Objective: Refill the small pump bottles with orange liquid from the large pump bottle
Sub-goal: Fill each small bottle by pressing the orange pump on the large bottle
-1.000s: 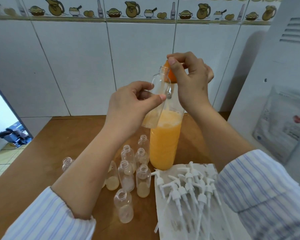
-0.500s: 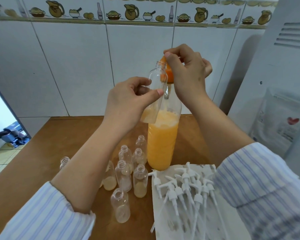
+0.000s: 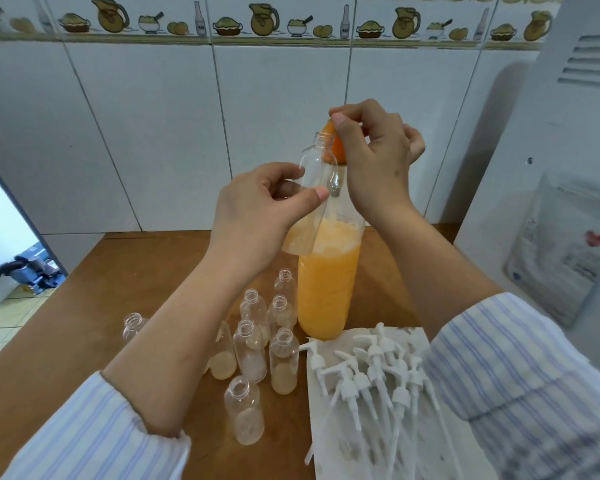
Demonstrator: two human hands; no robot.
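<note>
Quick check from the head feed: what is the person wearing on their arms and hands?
Both hands, left hand and right hand, are bare: no gloves, rings or watch visible. Both arms wear pale sleeves with thin blue vertical stripes, pushed up the forearms.

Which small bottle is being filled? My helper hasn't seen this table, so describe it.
Find the large bottle of orange liquid on the wooden table. The small bottle is raised to its orange pump top, in the left hand. Its neighbours stand on the table.

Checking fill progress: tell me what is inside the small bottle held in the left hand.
The small bottle in the left hand holds a little pale liquid at its bottom; the rest looks empty. The palm hides part of its lower side.
</note>
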